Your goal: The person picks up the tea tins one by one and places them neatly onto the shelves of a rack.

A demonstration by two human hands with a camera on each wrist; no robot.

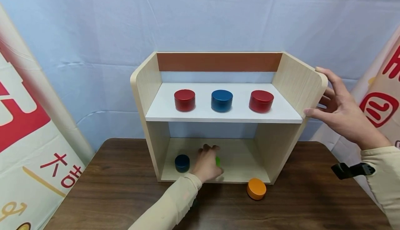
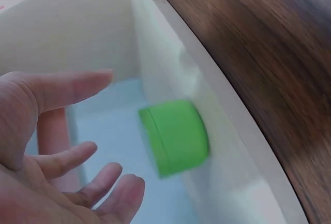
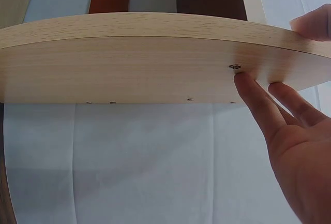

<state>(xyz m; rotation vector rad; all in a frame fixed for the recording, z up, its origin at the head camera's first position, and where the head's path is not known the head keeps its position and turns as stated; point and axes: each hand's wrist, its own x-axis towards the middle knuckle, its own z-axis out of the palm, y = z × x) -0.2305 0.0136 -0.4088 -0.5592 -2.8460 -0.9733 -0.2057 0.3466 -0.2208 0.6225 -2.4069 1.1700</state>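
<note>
A light wooden shelf unit (image 1: 147, 84) stands on a dark wooden table (image 1: 118, 195). My left hand (image 1: 207, 162) reaches into its lower compartment, fingers spread and relaxed. A green tin (image 2: 173, 137) lies just beyond the fingertips (image 2: 129, 182), not touched; only a sliver of the green tin (image 1: 217, 160) shows in the head view. My right hand (image 1: 331, 98) rests flat against the shelf's right side panel (image 3: 129, 63), with straight fingers (image 3: 258, 105) on the wood and the thumb at its front edge. It grips nothing.
On the upper shelf stand a red tin (image 1: 184, 100), a blue tin (image 1: 222, 100) and another red tin (image 1: 261, 101). A dark blue tin (image 1: 182, 163) sits at the lower left. An orange tin (image 1: 256, 188) lies on the table in front. Banners flank both sides.
</note>
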